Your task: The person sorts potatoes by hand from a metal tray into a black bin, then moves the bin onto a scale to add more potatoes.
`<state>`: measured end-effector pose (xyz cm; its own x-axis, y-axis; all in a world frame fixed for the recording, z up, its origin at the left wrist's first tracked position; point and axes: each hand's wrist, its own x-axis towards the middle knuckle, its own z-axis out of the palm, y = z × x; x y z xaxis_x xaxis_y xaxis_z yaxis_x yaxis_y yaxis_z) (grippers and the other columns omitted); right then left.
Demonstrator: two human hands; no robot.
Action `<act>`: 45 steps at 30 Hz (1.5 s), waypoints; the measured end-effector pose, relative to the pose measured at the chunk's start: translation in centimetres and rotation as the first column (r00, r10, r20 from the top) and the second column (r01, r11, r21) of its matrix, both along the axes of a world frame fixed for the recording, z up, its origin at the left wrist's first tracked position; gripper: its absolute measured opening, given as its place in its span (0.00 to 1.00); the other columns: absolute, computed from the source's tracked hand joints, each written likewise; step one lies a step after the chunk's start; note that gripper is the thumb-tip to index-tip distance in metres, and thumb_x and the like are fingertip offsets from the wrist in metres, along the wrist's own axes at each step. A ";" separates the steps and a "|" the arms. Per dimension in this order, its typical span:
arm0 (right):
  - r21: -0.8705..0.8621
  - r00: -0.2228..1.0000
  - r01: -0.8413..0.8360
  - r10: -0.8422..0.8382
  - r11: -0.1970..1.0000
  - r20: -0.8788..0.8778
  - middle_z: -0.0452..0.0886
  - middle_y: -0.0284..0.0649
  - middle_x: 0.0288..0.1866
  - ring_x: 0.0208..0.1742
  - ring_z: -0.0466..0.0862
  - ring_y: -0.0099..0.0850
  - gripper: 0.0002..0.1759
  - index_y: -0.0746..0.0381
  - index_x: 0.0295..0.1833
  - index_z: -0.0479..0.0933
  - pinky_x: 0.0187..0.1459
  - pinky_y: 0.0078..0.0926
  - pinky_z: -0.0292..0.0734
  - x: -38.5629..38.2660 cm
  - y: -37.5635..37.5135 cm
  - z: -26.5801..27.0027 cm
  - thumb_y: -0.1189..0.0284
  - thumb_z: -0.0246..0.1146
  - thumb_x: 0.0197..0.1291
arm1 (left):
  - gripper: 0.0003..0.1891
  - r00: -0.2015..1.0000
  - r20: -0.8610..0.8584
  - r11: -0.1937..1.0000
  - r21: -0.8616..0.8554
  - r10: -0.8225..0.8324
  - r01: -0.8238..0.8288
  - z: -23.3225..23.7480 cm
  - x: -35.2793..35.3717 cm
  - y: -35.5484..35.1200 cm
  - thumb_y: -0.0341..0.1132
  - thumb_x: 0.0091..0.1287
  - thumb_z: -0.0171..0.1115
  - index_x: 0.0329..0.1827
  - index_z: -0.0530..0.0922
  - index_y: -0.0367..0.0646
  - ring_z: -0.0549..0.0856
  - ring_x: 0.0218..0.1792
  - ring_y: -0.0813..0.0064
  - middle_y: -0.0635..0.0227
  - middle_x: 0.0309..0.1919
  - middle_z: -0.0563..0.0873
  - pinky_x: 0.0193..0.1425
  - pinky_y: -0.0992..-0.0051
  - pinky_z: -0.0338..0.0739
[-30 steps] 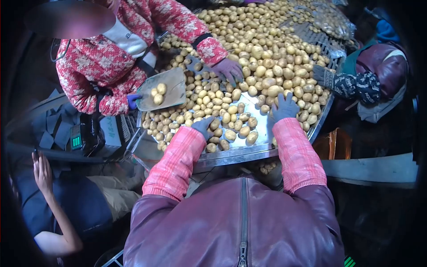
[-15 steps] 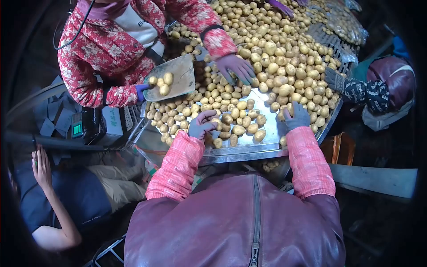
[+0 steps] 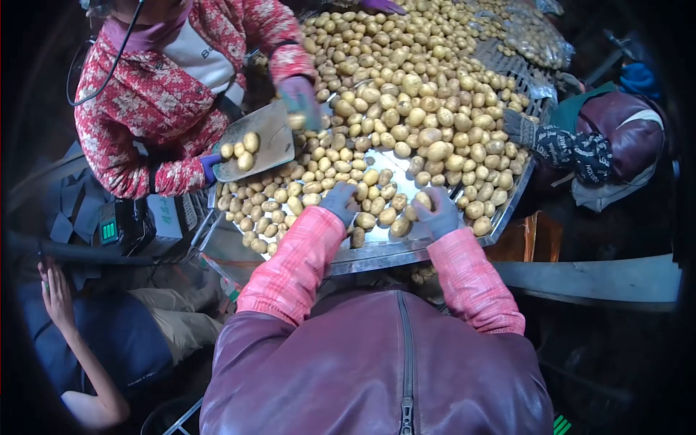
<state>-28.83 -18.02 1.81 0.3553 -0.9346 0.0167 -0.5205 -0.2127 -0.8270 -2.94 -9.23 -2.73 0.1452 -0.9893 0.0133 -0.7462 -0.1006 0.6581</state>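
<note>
My left hand (image 3: 338,203), in a grey-purple glove, is over the near part of the metal sorting table (image 3: 384,250). Its fingers are curled against a potato, mostly hidden by the hand. To the right, my gloved right hand (image 3: 439,214) closes its fingers and thumb round a potato (image 3: 423,199). Several loose potatoes (image 3: 387,216) lie on the bare metal between my two hands. A large heap of potatoes (image 3: 435,101) spreads beyond them.
At the left, a co-worker in a red floral jacket (image 3: 123,109) holds a metal scoop (image 3: 270,138) with several potatoes in it. Another person's gloved hand (image 3: 520,129) rests by the heap's right edge. A seated person (image 3: 94,326) is at lower left, near a green-lit display (image 3: 109,230).
My right hand has come left and nearer my left hand, with a potato in its fingers. The co-worker's free hand has moved back toward the scoop. The whole view has shifted slightly.
</note>
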 end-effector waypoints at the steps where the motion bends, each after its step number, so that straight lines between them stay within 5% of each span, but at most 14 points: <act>1: 0.144 0.984 0.024 -0.049 0.989 0.170 0.82 0.41 0.42 0.42 0.82 0.30 0.23 0.65 0.52 0.78 0.49 0.27 0.78 0.1 0.5 -1.0 0.63 0.72 0.54 | 0.18 0.979 -0.177 0.987 -0.106 0.097 -0.117 -0.4 -0.4 0.5 0.34 0.59 0.63 0.53 0.76 0.43 0.83 0.43 0.53 0.55 0.45 0.82 0.50 0.64 0.79; 2: 0.284 0.936 0.020 -0.118 0.959 0.331 0.82 0.39 0.40 0.42 0.81 0.26 0.22 0.66 0.51 0.78 0.47 0.25 0.78 0.6 0.9 -1.1 0.65 0.71 0.55 | 0.17 0.976 -0.200 0.948 -0.284 0.085 -0.141 1.0 -0.6 0.6 0.31 0.57 0.63 0.51 0.77 0.42 0.84 0.36 0.57 0.57 0.37 0.84 0.41 0.64 0.80; 4: 0.360 0.894 -0.022 -0.143 0.933 0.425 0.81 0.37 0.40 0.42 0.81 0.25 0.21 0.67 0.51 0.78 0.46 0.24 0.78 1.4 1.8 -0.1 0.66 0.71 0.56 | 0.22 0.381 -0.831 0.912 0.397 0.407 -0.107 5.4 -1.4 2.0 0.31 0.54 0.60 0.55 0.76 0.40 0.85 0.39 0.59 0.55 0.37 0.84 0.38 0.63 0.81; 6: 0.430 0.845 -0.079 -0.169 0.899 0.507 0.81 0.35 0.41 0.43 0.80 0.23 0.21 0.67 0.52 0.78 0.46 0.24 0.78 2.7 3.1 2.0 0.67 0.70 0.57 | 0.23 -0.038 -0.967 0.967 0.251 0.252 0.028 4.5 -2.7 3.9 0.31 0.53 0.56 0.55 0.74 0.37 0.85 0.42 0.55 0.52 0.36 0.84 0.37 0.62 0.82; 12: -0.227 0.919 -0.383 0.395 0.896 0.008 0.81 0.44 0.49 0.52 0.81 0.42 0.26 0.58 0.55 0.79 0.54 0.35 0.76 6.8 5.9 6.4 0.57 0.72 0.52 | 0.37 -0.447 -0.813 0.914 0.404 0.373 0.028 4.0 -5.8 5.2 0.58 0.68 0.53 0.71 0.65 0.40 0.75 0.63 0.49 0.50 0.66 0.73 0.64 0.46 0.73; 15: -0.425 0.932 -0.319 0.362 0.848 0.022 0.80 0.45 0.53 0.53 0.78 0.46 0.27 0.57 0.57 0.78 0.57 0.43 0.72 6.8 3.3 6.1 0.58 0.70 0.54 | 0.38 -0.796 -0.563 0.949 -0.059 0.225 0.310 4.7 -4.0 5.2 0.62 0.69 0.46 0.69 0.67 0.37 0.77 0.62 0.47 0.47 0.64 0.75 0.63 0.47 0.74; 18: -0.639 0.967 -0.169 -0.001 0.750 -0.257 0.75 0.51 0.57 0.55 0.76 0.49 0.28 0.56 0.60 0.75 0.58 0.47 0.69 4.9 -5.5 2.6 0.61 0.68 0.53 | 0.40 -0.694 -0.689 0.955 -0.006 0.210 0.295 3.8 -2.7 5.2 0.66 0.69 0.34 0.62 0.74 0.36 0.80 0.54 0.42 0.45 0.59 0.79 0.54 0.43 0.77; 19: -0.658 0.938 -0.181 -0.073 0.731 -0.339 0.74 0.52 0.57 0.56 0.75 0.49 0.28 0.56 0.60 0.74 0.58 0.47 0.69 4.2 -7.9 2.4 0.61 0.68 0.52 | 0.44 -0.595 -0.681 0.888 0.439 0.427 0.135 5.3 -3.3 4.9 0.71 0.66 0.33 0.67 0.71 0.40 0.82 0.35 0.41 0.40 0.57 0.78 0.31 0.49 0.78; 27: -0.616 0.858 -0.365 -0.004 0.699 -0.514 0.76 0.40 0.48 0.50 0.76 0.42 0.28 0.51 0.58 0.75 0.50 0.45 0.70 2.7 -9.2 -0.6 0.60 0.68 0.48 | 0.41 -0.645 -0.698 0.951 0.240 0.310 0.197 2.8 -2.3 5.3 0.67 0.66 0.39 0.68 0.70 0.41 0.83 0.39 0.43 0.41 0.58 0.78 0.37 0.48 0.80; 33: -0.468 0.976 -0.218 0.193 0.857 -0.102 0.76 0.36 0.41 0.47 0.76 0.40 0.27 0.50 0.51 0.79 0.49 0.43 0.69 8.3 1.7 4.0 0.56 0.74 0.43 | 0.36 -0.691 -0.697 0.953 -0.032 0.194 0.301 2.3 -2.6 5.0 0.52 0.65 0.52 0.73 0.64 0.41 0.79 0.55 0.37 0.47 0.64 0.75 0.59 0.41 0.75; 36: -0.494 0.889 -0.457 0.371 0.740 -0.266 0.77 0.36 0.44 0.47 0.77 0.38 0.26 0.53 0.53 0.78 0.48 0.42 0.71 9.5 4.6 4.3 0.53 0.70 0.50 | 0.34 -0.530 -0.757 0.891 0.455 0.381 -0.010 4.2 -3.7 4.9 0.50 0.66 0.51 0.71 0.66 0.39 0.77 0.61 0.45 0.49 0.65 0.75 0.68 0.47 0.70; 40: -0.516 0.870 -0.489 0.437 0.703 -0.228 0.78 0.36 0.50 0.51 0.77 0.39 0.25 0.54 0.55 0.77 0.49 0.43 0.70 9.3 4.7 4.8 0.54 0.67 0.53 | 0.33 -0.650 -0.728 0.970 0.236 0.217 0.059 2.2 -2.9 5.4 0.51 0.67 0.51 0.70 0.67 0.39 0.74 0.66 0.51 0.51 0.65 0.75 0.73 0.51 0.64; 42: -0.663 0.806 -0.590 0.384 0.460 -0.451 0.77 0.38 0.55 0.58 0.75 0.40 0.26 0.54 0.58 0.76 0.53 0.43 0.69 7.6 1.5 4.2 0.57 0.66 0.55 | 0.36 -0.650 -0.701 0.952 0.280 0.293 0.127 2.6 -2.6 5.1 0.56 0.66 0.51 0.72 0.65 0.41 0.76 0.63 0.46 0.51 0.66 0.74 0.66 0.45 0.71; 45: -0.557 0.904 -0.400 0.212 0.727 -0.372 0.76 0.42 0.58 0.64 0.72 0.43 0.22 0.55 0.57 0.76 0.56 0.48 0.68 5.4 -2.2 1.8 0.59 0.63 0.58 | 0.43 -0.609 -0.769 0.977 0.092 0.194 0.194 1.3 -2.4 5.0 0.66 0.67 0.45 0.79 0.53 0.50 0.73 0.59 0.24 0.46 0.71 0.66 0.43 0.32 0.78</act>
